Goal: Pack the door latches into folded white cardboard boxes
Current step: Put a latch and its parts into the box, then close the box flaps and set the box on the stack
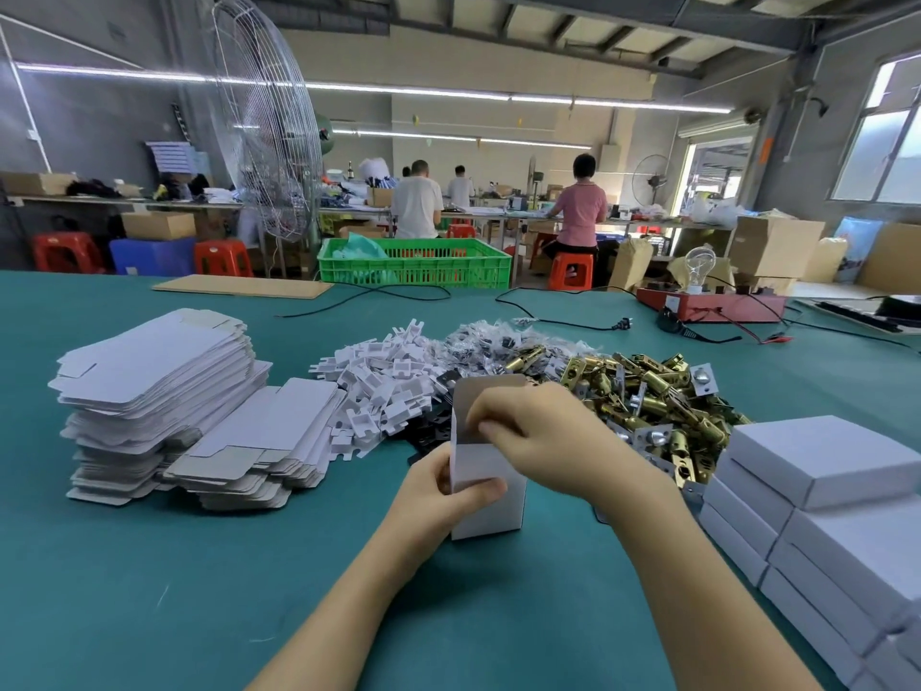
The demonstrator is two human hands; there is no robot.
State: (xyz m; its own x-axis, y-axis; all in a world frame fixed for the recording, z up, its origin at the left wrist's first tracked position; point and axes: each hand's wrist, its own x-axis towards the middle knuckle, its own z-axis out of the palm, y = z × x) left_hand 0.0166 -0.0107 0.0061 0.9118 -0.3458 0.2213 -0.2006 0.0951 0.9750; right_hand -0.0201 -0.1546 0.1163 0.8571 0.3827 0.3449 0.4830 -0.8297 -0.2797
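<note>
The left hand [438, 483] grips the upright white box [486, 491] low on its side, standing it on the bench [149, 566]; the right hand [543, 431] pinches at its open mouth, under the raised flap. The door latches [648, 391] lie heaped just beyond the right hand. A hard push there could crumple the thin wall or tip the box.

- A factory packing hall, with a bare girder ceiling and strip lights [408, 89].
- Long workbenches [498, 211] at which workers [416, 202] sit on red plastic stools [572, 270].
- A green-topped table [149, 566] bears stacked flat white carton blanks [159, 376], a heap of brass door latches [653, 396] and piled white boxes [822, 496].
- Industrial pedestal fan [264, 117], green plastic crate [414, 263], brown shipping cartons [772, 246].
</note>
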